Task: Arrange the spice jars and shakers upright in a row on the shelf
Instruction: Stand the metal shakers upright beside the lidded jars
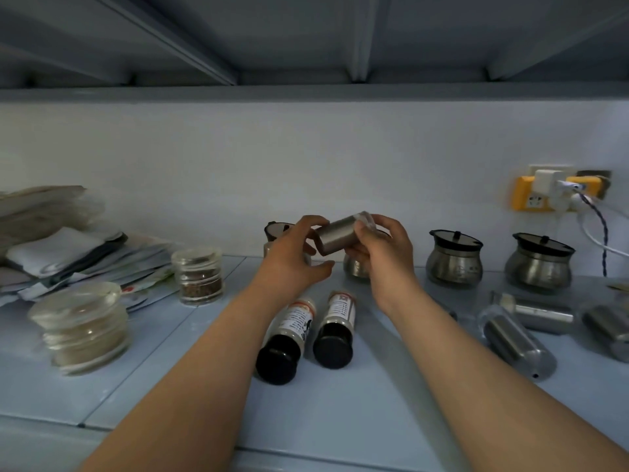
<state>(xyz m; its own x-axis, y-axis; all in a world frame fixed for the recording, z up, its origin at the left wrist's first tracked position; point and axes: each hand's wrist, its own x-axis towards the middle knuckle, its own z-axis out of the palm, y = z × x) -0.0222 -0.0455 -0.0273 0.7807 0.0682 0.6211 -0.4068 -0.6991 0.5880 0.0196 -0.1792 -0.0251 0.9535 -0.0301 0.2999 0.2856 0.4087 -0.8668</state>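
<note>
A steel shaker (335,235) with a clear cap hangs tilted in the air above the pale blue shelf (374,403). My right hand (381,250) grips its capped end, and my left hand (292,257) touches its base with the fingertips. Two black-capped spice bottles (287,338) (337,328) lie on their sides below my hands. Three steel shakers (514,338) (541,313) (609,330) lie on their sides at the right. Steel pots with black lids (454,258) (539,264) stand upright at the back, with two more partly hidden behind my hands.
Two stacked glass jars (199,275) (81,330) stand at the left, beside a pile of papers and packets (68,247). A yellow wall socket with a white charger and cable (558,192) sits at the back right. Another shelf (306,93) hangs overhead.
</note>
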